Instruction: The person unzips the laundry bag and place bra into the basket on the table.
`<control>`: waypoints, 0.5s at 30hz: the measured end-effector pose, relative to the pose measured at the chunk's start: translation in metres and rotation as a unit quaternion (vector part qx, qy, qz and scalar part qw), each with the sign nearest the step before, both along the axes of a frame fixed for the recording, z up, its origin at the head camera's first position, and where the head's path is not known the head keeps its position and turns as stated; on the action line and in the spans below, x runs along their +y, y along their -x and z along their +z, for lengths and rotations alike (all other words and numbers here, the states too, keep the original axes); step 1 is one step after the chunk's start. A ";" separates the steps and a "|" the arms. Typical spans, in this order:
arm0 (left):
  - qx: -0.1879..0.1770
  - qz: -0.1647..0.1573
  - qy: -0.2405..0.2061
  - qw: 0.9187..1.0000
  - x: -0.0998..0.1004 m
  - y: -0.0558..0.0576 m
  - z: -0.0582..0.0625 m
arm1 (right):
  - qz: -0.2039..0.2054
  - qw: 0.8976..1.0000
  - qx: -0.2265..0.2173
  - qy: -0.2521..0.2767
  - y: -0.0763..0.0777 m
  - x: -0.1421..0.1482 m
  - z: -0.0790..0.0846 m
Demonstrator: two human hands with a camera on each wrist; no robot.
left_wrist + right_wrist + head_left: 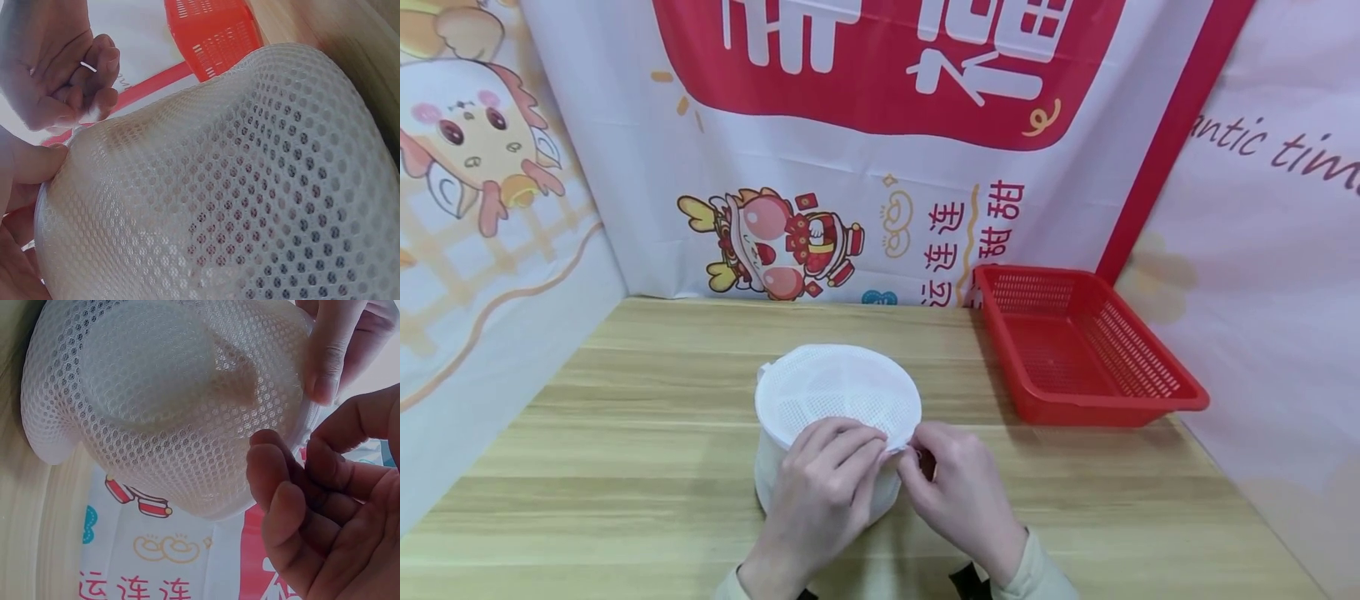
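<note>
A white mesh laundry bag [831, 383], drum-shaped with a round lid, stands upright on the wooden table. Its honeycomb mesh side [250, 187] fills much of the left wrist view, and a pale round shape [150, 369] shows through it in the right wrist view. My left hand [827, 479] holds the near right part of the rim, thumb outside and fingers over the lid. Just to its right, my right hand [958, 483] pinches at the rim's edge between thumb and curled index finger. The small piece between those fingertips, perhaps the zipper pull, is mostly hidden.
A red plastic basket [1015, 367] with slotted walls stands at the back right of the table [625, 417]. Printed cloth backdrops [820, 158] hang behind the table and along both sides.
</note>
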State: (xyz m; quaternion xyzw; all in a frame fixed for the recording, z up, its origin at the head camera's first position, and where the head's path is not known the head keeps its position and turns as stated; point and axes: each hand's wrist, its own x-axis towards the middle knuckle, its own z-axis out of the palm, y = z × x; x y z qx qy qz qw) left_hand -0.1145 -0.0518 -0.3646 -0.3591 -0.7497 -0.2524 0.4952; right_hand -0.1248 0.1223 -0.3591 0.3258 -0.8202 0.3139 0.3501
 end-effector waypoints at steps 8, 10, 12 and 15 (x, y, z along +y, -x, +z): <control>0.006 -0.006 -0.001 1.000 0.001 -0.001 0.001 | 0.012 1.000 -0.025 -0.001 -0.003 0.000 0.002; 0.009 -0.006 0.000 1.000 0.001 -0.001 0.001 | 0.022 0.999 -0.027 0.001 -0.004 0.000 0.002; 0.010 -0.005 0.001 1.000 0.001 -0.001 0.001 | 0.033 0.999 -0.026 0.005 -0.004 0.000 0.003; 0.009 -0.004 0.005 1.000 0.001 -0.001 0.001 | 0.040 0.999 -0.028 0.010 -0.004 -0.001 0.003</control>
